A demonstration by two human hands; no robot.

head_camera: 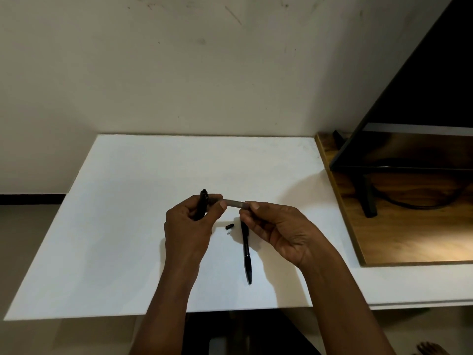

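head view is showing a pen job sitting roughly midway, by my reading. the left hand [189,224] is curling its fingers round a short black plastic pen barrel [202,204], whose end is poking up toward 12 o'clock, while its thumb and forefinger are pinching one end of a thin grey ink refill tube [236,204]. the right hand [279,231], at 3 o'clock from the left, is pinching the tube's other end, keeping it level above the white tabletop [128,226]. whether the tube is going in or coming out, i cannot tell. a small black cap piece [229,226] and a tiny white bit [228,233] are lying loose at 6 o'clock from the tube, and a slim black whole pen [247,254] is lying at 5 o'clock, its top passing under the right hand. with parts lying loose, the barrel, tube and small pieces are looking not yet joined.
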